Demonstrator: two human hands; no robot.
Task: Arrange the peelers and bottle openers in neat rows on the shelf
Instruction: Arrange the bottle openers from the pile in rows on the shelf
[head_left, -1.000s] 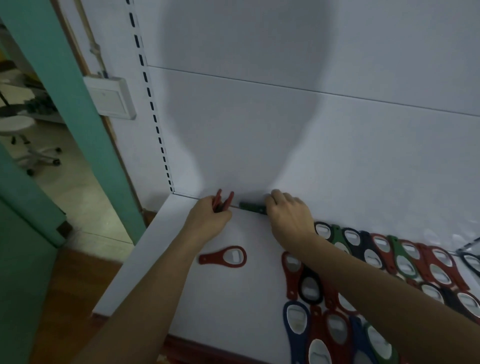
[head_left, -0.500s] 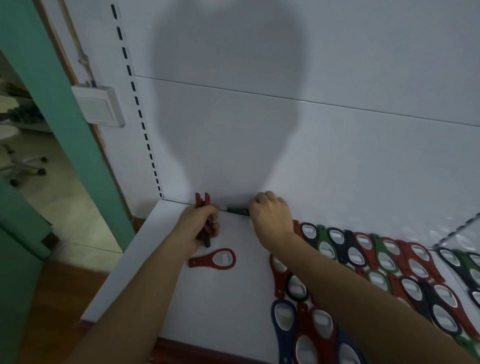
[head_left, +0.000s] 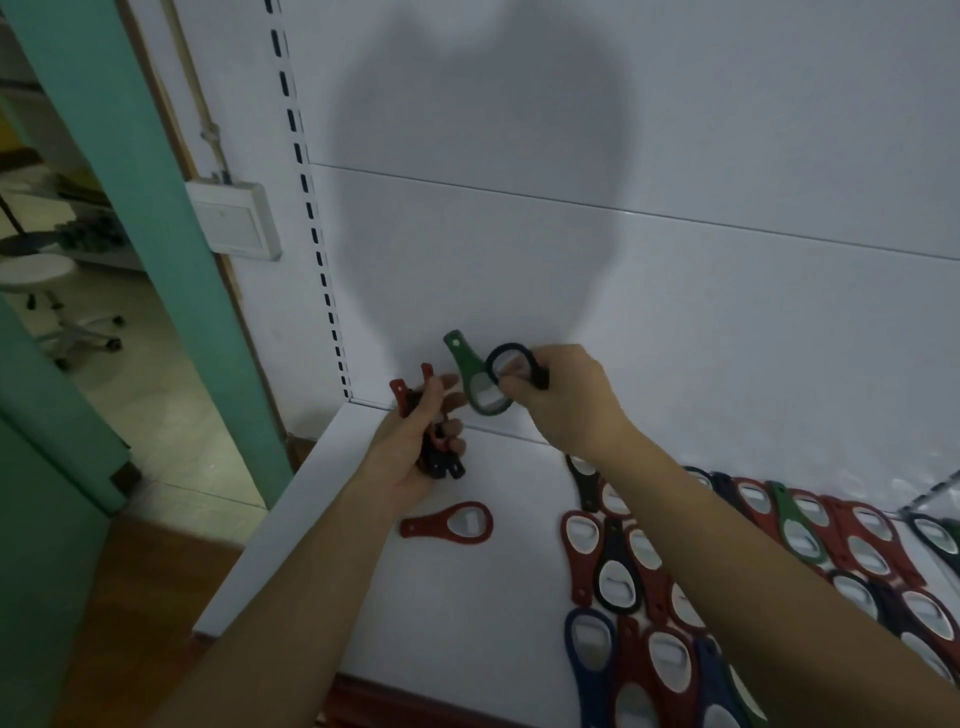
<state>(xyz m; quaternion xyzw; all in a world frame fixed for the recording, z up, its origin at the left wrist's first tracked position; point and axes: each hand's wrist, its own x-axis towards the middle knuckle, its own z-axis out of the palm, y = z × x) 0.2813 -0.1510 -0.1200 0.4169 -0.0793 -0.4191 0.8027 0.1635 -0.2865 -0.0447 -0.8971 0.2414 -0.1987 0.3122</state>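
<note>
My left hand (head_left: 415, 441) grips a small bunch of red and black bottle openers (head_left: 434, 452) above the shelf's back left corner. My right hand (head_left: 566, 400) pinches a green bottle opener (head_left: 470, 371) and a black bottle opener (head_left: 511, 358) together, lifted off the shelf and close to the left hand. One red bottle opener (head_left: 452, 522) lies alone on the white shelf (head_left: 363, 597). A loose heap of red, black, green and blue bottle openers (head_left: 727, 582) covers the shelf's right side, partly hidden by my right forearm.
The white back panel (head_left: 623, 286) rises right behind the hands. The shelf's left edge drops to a wooden floor (head_left: 130, 597). A green door frame (head_left: 156, 208) and a wall switch box (head_left: 236, 223) stand at the left, with a wheeled stool (head_left: 52, 291) beyond.
My right hand has lifted the green opener from the back edge of the shelf, now with a black one too. My left hand turned palm up with its bunch.
</note>
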